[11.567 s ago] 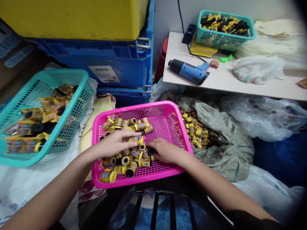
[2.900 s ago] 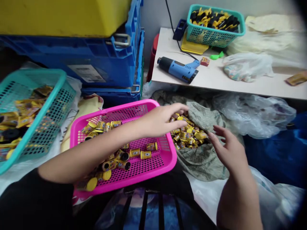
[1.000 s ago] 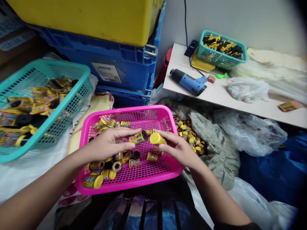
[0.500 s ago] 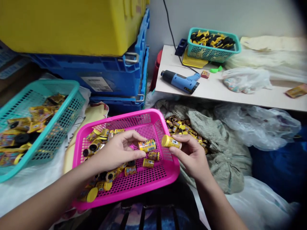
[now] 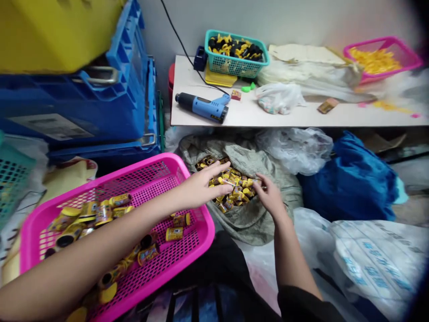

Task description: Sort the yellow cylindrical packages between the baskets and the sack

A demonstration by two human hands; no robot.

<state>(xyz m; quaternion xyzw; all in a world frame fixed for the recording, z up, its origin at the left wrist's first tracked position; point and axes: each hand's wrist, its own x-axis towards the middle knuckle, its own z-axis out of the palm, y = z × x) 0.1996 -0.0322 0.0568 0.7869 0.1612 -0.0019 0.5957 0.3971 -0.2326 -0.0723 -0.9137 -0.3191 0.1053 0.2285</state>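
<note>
While left hand (image 5: 204, 188) and right hand (image 5: 270, 197) reach, yellow bottles (image 5: 236, 190) lie between.

left hand (image 5: 204, 188) is moving off the pink basket (image 5: 110, 181) and reaching over the bottle pile (image 5: 231, 183) in the sack (image 5: 248, 228). right hand (image 5: 270, 194) is coming down beside the pile, no bottle held up now. view is swinging right, bringing in a second pink basket (image 5: 407, 51) while the teal basket (image 5: 13, 174) slides mostly out of frame.

The left forearm (image 5: 83, 255) and right forearm (image 5: 288, 255) are bare, with a black sleeve (image 5: 301, 302) at the right elbow.
</note>
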